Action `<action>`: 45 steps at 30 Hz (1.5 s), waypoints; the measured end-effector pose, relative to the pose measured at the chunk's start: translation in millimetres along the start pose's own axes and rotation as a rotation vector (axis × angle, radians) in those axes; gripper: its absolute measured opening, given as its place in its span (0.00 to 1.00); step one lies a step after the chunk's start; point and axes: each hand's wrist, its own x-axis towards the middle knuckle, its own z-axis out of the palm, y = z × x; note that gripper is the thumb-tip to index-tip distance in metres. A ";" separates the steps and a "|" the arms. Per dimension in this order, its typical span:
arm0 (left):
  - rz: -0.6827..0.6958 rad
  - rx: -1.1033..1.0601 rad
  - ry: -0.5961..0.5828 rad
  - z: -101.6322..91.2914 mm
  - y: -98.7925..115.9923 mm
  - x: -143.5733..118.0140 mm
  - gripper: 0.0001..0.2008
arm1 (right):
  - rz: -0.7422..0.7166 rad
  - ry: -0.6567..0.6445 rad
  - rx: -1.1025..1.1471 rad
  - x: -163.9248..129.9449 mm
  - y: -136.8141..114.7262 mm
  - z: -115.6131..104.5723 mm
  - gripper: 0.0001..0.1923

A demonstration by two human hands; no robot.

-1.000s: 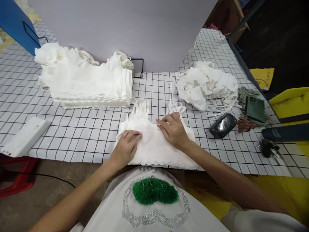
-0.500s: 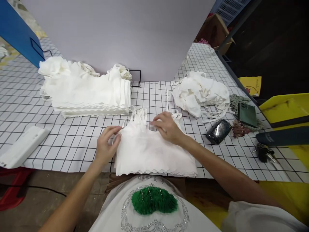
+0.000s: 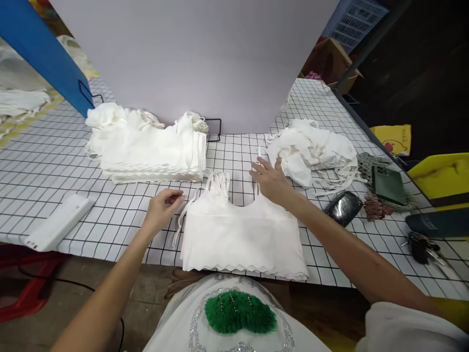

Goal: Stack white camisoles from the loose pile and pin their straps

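Note:
A stack of white camisole tops [image 3: 244, 239] with thin straps and wavy hems lies flat in front of me. Just off its left side is my left hand [image 3: 163, 209], fingers loosely bent, thumb and forefinger apart, nothing visible in them. One thin strap [image 3: 179, 227] trails down between that hand and the stack. Over the stack's upper right, my right hand [image 3: 273, 182] is spread, palm down, covering most of the right-hand straps. Its fingertips come close to a loose heap of white garments [image 3: 318, 146].
A thick folded pile of white tops [image 3: 154, 151] sits at the back left, before a tall grey panel [image 3: 194, 63]. A white oblong device [image 3: 60, 222] lies at left. Toward the right are a black shiny pouch [image 3: 343, 208], a green phone [image 3: 388, 185] and keys [image 3: 427, 249].
My right hand has moved up and right off the neckline, its fingers spreading. The left hand now sits a little clear of the stack's edge. The view has shifted slightly.

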 end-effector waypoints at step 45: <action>-0.502 -0.383 -0.316 -62.0 29.8 -74.8 0.21 | -0.009 0.386 0.454 66.8 -96.8 53.0 0.09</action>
